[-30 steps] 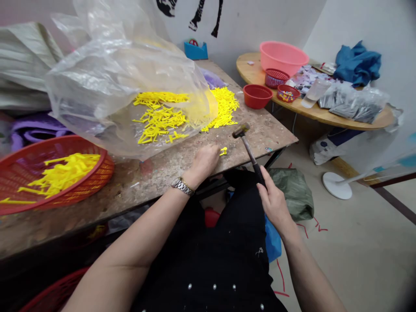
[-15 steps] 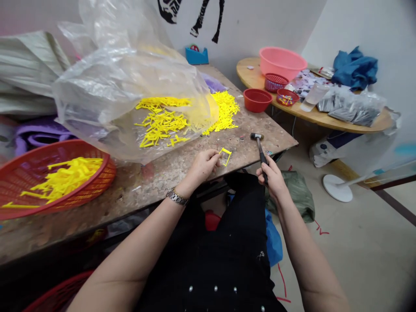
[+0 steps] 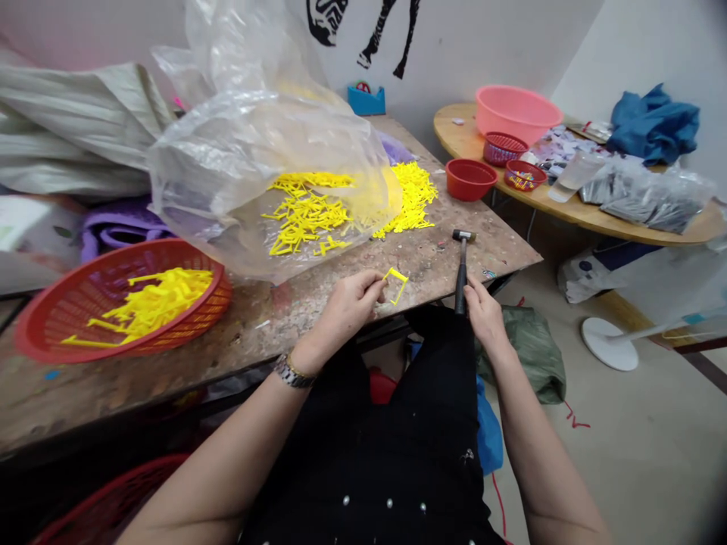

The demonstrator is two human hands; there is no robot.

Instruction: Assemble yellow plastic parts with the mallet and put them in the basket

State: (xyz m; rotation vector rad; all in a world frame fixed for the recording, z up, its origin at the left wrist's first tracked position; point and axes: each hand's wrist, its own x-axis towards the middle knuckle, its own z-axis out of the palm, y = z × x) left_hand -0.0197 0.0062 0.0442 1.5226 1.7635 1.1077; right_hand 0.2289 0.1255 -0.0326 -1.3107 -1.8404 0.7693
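Observation:
My left hand [image 3: 347, 304] pinches a small yellow plastic frame [image 3: 396, 281] and holds it just above the worn table top [image 3: 318, 291] near its front edge. My right hand [image 3: 480, 310] grips the handle of a small hammer [image 3: 461, 261], whose head rests on the table to the right of the frame. Behind the hands lies a loose pile of yellow plastic pieces [image 3: 412, 198], partly under a big clear plastic bag [image 3: 266, 159]. A red basket [image 3: 122, 303] at the left holds more yellow pieces.
A round wooden table [image 3: 573, 204] at the right carries a pink basin [image 3: 516, 113], small red bowls [image 3: 470, 179], grey bags and a blue cloth. Purple items and folded sacks lie at the back left. A green bag [image 3: 534, 348] and a fan base [image 3: 610, 344] are on the floor.
The hammer came down from a raised position and its head now rests on the table. My left hand lifted the yellow frame off the table. The view shifted slightly left.

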